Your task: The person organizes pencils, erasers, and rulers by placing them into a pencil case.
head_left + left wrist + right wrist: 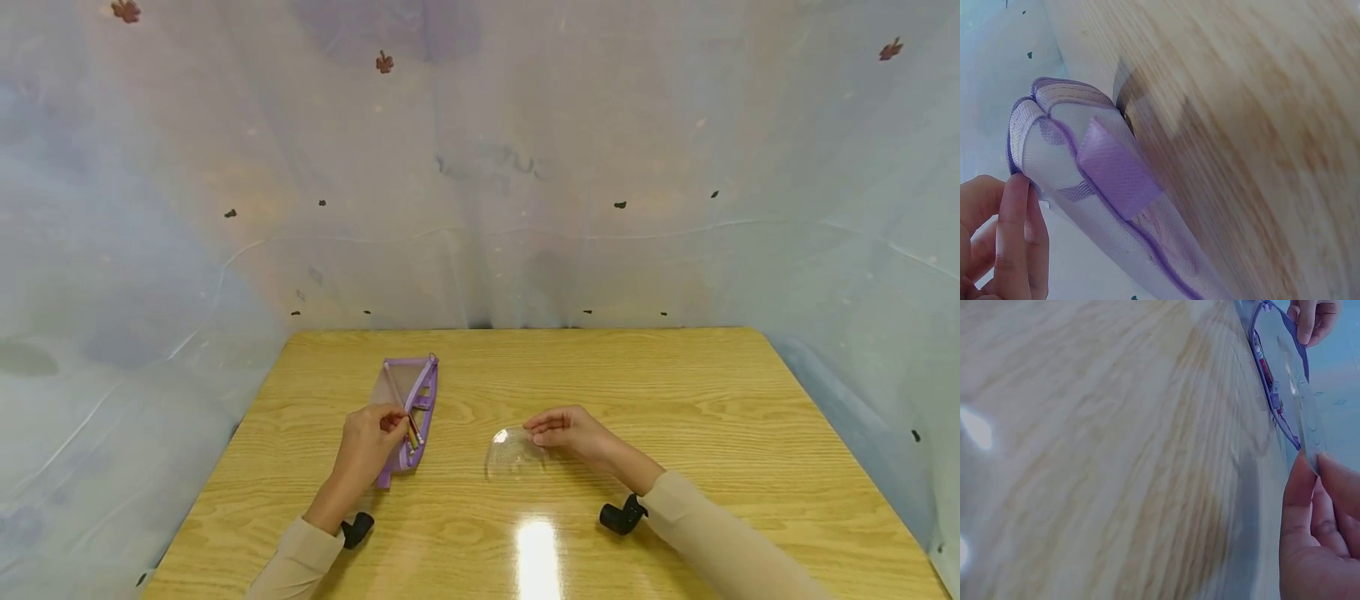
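A mesh pencil case (407,373) with purple trim lies on the left of the table, its zipped mouth gaping. Several pencils (413,433) show inside it. My left hand (369,437) pinches the rim of the case between thumb and fingers; the left wrist view shows the mesh side (1060,156) and a purple tab (1116,172) close up. To the right of the case, my right hand (573,433) holds a clear, half-round plastic protractor (513,454) by its edge. In the right wrist view the protractor (1302,412) appears nearly edge-on, in front of the case.
The wood-grain table (637,367) extends around both hands, with a bright glare spot near its front. A pale patterned sheet (495,167) hangs behind and at the sides. Black wrist-camera mounts (621,517) sit under both wrists.
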`<state>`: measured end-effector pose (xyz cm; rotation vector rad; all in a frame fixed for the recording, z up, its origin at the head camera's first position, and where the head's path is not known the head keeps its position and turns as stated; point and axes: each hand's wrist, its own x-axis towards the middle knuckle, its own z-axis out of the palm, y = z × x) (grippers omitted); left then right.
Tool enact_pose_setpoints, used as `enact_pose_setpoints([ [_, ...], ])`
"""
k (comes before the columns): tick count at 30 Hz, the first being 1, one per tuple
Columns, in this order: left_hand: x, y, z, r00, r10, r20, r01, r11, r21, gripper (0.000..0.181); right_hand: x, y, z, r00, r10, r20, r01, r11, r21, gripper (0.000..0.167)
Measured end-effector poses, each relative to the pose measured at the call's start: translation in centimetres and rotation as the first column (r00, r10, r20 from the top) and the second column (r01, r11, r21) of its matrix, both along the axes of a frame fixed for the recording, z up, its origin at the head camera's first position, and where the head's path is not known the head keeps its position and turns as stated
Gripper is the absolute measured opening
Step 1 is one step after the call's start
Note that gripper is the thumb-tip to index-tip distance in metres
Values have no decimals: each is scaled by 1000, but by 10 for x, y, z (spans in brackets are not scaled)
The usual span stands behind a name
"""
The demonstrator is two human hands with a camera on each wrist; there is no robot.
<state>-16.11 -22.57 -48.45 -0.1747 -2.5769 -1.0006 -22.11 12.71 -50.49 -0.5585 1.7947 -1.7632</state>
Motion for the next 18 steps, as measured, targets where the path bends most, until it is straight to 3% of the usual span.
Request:
enact_pose_setpoints([
  [18,1,-1,0,1000,12,-11,-12,1000,-7,4,-9,-19,0,1000,-25,14,26,999,-47,35],
])
